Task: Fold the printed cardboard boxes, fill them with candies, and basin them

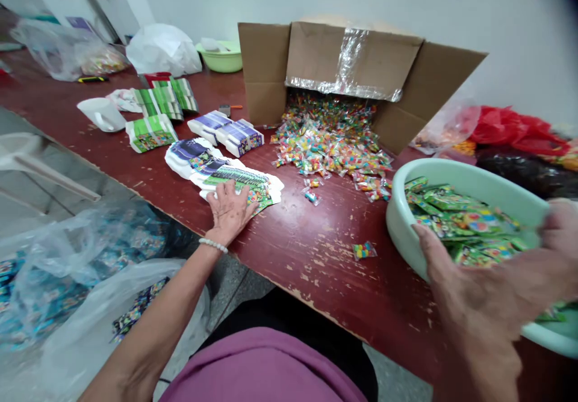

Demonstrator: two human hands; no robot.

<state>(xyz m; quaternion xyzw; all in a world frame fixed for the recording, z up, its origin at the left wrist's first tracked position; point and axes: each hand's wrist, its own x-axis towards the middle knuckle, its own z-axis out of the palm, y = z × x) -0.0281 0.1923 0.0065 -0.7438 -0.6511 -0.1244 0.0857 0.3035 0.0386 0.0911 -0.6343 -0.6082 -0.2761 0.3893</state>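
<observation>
My left hand (229, 210), with a beaded bracelet on its wrist, rests with fingers spread on a fanned-out row of flat printed cartons (239, 184), some green and some purple. Over the near rim of a pale green basin (400, 233), my right hand (492, 293) hovers, a little blurred, thumb and fingers apart with nothing visible between them. Inside the basin lie many small green packs (469, 212). One clear-wrapped packet of colourful candies (363, 250) lies on the table between my hands.
A tipped cardboard box (352, 59) spills small wrapped candies (325, 143) onto the red table. Bundled green cartons (151, 132), bundled purple cartons (226, 131) and a white mug (103, 114) stand at left. Plastic bags of packets (90, 257) sit below the table edge.
</observation>
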